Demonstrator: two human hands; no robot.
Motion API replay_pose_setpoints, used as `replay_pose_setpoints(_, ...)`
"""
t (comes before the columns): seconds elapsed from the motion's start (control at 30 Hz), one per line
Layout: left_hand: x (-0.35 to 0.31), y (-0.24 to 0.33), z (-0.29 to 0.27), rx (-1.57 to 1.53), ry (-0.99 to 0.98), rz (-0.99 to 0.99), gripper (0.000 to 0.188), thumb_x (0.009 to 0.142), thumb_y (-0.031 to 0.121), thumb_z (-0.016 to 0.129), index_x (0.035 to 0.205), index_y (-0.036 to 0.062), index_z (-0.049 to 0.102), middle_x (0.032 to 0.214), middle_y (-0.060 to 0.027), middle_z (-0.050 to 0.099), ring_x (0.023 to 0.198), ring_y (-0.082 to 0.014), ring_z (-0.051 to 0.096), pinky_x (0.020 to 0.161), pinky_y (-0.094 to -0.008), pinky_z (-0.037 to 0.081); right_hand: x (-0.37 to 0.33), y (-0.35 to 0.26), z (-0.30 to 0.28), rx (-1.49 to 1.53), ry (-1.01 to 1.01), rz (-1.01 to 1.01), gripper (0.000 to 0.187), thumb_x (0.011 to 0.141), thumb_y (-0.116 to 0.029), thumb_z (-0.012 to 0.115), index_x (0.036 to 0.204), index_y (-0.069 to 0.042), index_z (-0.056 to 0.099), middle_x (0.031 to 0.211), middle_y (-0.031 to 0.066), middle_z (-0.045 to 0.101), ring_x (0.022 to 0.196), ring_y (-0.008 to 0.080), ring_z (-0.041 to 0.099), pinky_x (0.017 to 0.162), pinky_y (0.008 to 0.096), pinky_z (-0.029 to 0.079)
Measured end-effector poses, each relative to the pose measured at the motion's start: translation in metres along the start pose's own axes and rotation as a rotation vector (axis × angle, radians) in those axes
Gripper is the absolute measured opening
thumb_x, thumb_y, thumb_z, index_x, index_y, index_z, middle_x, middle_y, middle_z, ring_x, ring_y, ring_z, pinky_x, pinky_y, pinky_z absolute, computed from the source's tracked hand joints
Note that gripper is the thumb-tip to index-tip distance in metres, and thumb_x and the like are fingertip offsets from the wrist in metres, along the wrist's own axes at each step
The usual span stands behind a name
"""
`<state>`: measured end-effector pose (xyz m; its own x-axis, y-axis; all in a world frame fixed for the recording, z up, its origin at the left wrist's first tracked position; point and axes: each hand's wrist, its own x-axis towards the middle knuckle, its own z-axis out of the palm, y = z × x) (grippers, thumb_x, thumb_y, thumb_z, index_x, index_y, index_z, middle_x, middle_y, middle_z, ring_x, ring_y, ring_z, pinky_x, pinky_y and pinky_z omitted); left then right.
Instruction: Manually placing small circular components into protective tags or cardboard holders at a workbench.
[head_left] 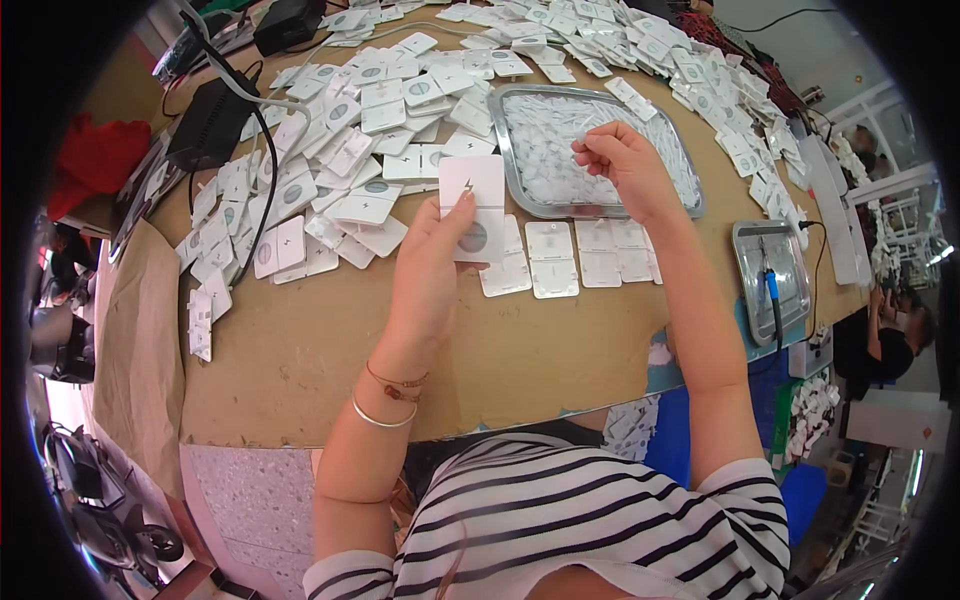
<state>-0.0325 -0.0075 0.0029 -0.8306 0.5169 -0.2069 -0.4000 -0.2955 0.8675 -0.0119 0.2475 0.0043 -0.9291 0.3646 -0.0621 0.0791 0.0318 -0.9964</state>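
My left hand grips a flat white plastic panel upright over the table, thumb across its front. A small dark bolt symbol and a grey oval show on that face. Over a metal tray of small whitish translucent plastic pieces, my right hand is closed in a pinch. What its fingertips hold, if anything, is too small to make out. Several white panels lie in a row along the tray's near side, partly behind the held panel and my right forearm.
A big loose heap of similar white panels spreads over the table's left and far side. Black power adapters with cables sit at the left. On the right, a smaller metal tray holds a blue-and-black handled tool. Another person is at far right.
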Motion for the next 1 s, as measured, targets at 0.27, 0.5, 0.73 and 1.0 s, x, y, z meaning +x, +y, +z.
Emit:
replay_pose_setpoints(0.27,-0.004,0.002,0.003,-0.006,-0.133,-0.062,0.021,0.087,0.027,0.061,0.094,0.0100,0.050,0.078,0.0050,0.044,0.067,-0.0041,0.041,0.056,-0.0218,0.037,-0.034,-0.024,0.022,0.210,-0.049,-0.016,0.010,0.088,-0.006,0.054,0.097,-0.004,0.057,0.085,0.0057,0.060,0.075,0.0095,0.056,0.073,0.0248,0.046)
replay_pose_setpoints(0.5,-0.004,0.004,0.005,-0.104,-0.137,-0.087,0.020,0.088,0.027,0.061,0.092,0.0107,0.050,0.078,0.0053,0.043,0.067,-0.0032,0.040,0.056,-0.0210,0.038,-0.062,-0.024,0.024,0.342,-0.288,-0.372,0.012,0.088,-0.001,0.050,0.097,-0.004,0.058,0.100,0.0120,0.061,0.086,0.0179,0.059,0.081,0.0320,0.047)
replay_pose_setpoints(0.73,-0.006,0.005,0.004,-0.143,-0.170,-0.095,0.021,0.088,0.027,0.061,0.091,0.0105,0.049,0.082,0.0045,0.046,0.066,-0.0038,0.040,0.057,-0.0211,0.038,-0.076,-0.033,0.027,0.390,-0.391,-0.466,0.015,0.087,0.001,0.049,0.096,-0.007,0.057,0.103,0.0148,0.061,0.087,0.0222,0.058,0.082,0.0362,0.046)
replay_pose_setpoints(1.0,-0.009,0.001,0.003,-0.146,-0.283,-0.216,0.035,0.091,0.037,0.048,0.107,0.0052,0.049,0.087,-0.0019,0.053,0.064,-0.0066,0.046,0.056,-0.0217,0.038,-0.080,-0.025,0.036,0.401,-0.326,-0.294,0.013,0.086,-0.001,0.050,0.097,-0.002,0.057,0.089,0.0077,0.057,0.077,0.0169,0.053,0.077,0.0319,0.043)
